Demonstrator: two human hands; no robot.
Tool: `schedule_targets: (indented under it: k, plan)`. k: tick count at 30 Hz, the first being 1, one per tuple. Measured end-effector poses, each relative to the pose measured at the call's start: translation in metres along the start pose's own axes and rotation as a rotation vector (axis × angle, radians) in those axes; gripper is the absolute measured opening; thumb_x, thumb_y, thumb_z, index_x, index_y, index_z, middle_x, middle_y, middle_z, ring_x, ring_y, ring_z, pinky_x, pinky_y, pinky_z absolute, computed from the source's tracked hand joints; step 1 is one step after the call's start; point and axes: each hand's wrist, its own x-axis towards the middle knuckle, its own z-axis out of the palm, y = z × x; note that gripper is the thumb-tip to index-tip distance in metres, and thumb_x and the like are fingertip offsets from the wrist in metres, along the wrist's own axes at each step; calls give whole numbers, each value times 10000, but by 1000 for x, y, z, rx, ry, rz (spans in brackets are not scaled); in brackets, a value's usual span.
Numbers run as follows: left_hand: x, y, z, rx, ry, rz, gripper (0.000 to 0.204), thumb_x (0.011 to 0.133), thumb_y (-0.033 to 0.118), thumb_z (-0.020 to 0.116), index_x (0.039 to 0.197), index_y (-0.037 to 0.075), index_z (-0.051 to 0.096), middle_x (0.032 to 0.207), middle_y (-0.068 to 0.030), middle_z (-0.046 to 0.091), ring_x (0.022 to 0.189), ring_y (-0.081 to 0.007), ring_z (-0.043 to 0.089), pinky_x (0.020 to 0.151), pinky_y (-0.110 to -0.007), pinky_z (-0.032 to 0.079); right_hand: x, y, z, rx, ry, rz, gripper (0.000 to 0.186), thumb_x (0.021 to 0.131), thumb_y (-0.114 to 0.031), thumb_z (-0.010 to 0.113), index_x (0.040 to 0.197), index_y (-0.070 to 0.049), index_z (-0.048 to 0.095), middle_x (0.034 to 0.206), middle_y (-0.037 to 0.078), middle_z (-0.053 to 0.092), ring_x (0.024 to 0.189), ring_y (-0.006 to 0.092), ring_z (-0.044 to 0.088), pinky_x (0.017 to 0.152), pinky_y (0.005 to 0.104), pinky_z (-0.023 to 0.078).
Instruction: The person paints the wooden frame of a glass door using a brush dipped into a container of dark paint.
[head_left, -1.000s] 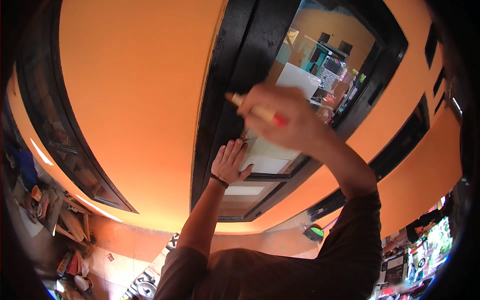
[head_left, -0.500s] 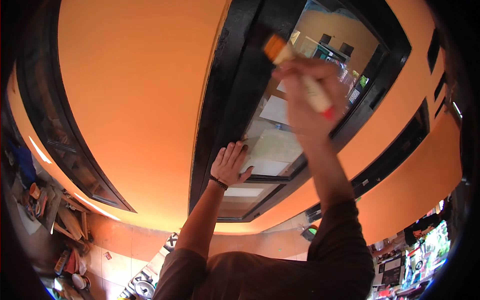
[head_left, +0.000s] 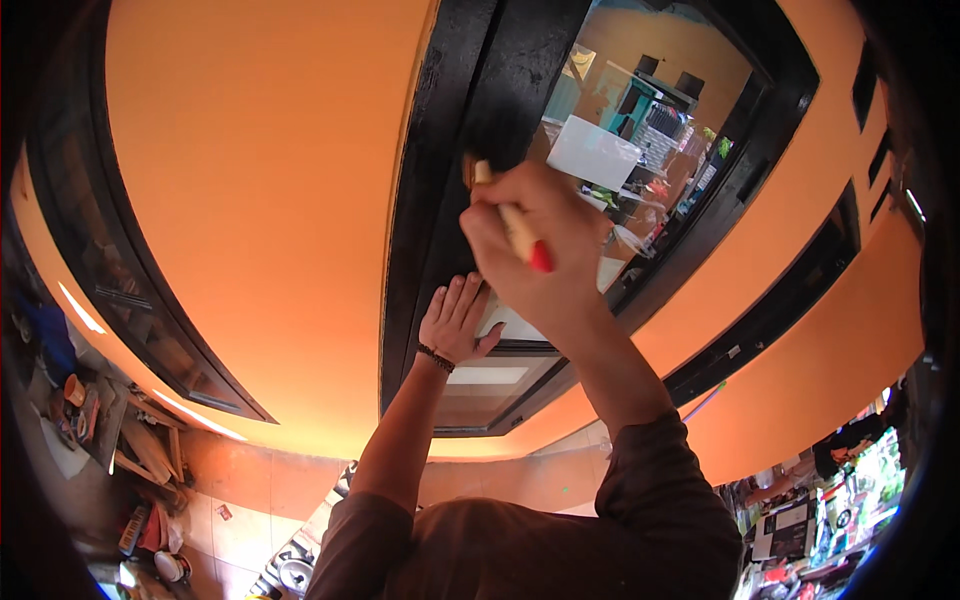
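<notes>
My right hand [head_left: 545, 235] grips a paintbrush [head_left: 517, 228] with a pale wooden handle and a red end. Its bristles meet the black window frame [head_left: 455, 110] and are partly blurred, with the fingers covering some of the handle. Below and to the left, my left hand [head_left: 458, 318] lies flat against the same frame, fingers stretched out and holding nothing. A dark beaded bracelet circles that wrist. Right of the upright, the glass pane [head_left: 597, 150] shows reflections and objects behind it, partly hidden by my right hand.
An orange wall [head_left: 260, 200] surrounds the frame. Another dark-framed window [head_left: 150, 300] stands at the left. Wooden pieces [head_left: 145, 445] and assorted items crowd the lower left, and a cluttered area [head_left: 810, 530] lies at the lower right. Below is a tiled floor [head_left: 240, 530].
My right hand has moved down and to the left with the paintbrush, from in front of the glass to the black upright. The left hand stays in place on the frame.
</notes>
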Motion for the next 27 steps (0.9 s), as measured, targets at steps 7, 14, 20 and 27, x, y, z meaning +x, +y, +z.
schedule_targets:
  k: [7, 14, 20, 27]
  plan:
    - [-2, -2, 1, -24, -25, 2, 601, 790, 480, 586, 1250, 94, 578, 1402, -114, 468, 1326, -263, 394, 1080, -425, 293, -6, 1, 9, 16, -65, 62, 150, 727, 8, 696, 830, -11, 588, 722, 106, 632, 585, 167, 624, 563, 256, 497]
    - [2, 2, 1, 89, 43, 16, 594, 790, 474, 583, 1245, 93, 581, 1401, -107, 470, 1322, -257, 399, 1075, -426, 302, 4, 0, 5, -2, -30, 98, 111, 734, 33, 683, 803, -2, 602, 673, 62, 623, 584, 80, 586, 549, 228, 478]
    - [1, 4, 2, 26, 1, -2, 583, 794, 472, 583, 1240, 96, 586, 1408, -110, 461, 1320, -266, 398, 1081, -423, 288, 8, 3, 3, 86, 148, 88, 103, 752, 83, 656, 785, 5, 598, 714, 45, 643, 635, 60, 592, 579, 200, 478]
    - [1, 3, 4, 34, 33, 6, 572, 793, 462, 589, 1232, 96, 592, 1406, -114, 460, 1315, -270, 400, 1086, -422, 279, 6, -1, -2, 150, 134, 126, 151, 699, 46, 673, 792, -15, 570, 717, 118, 601, 623, 260, 629, 566, 312, 499]
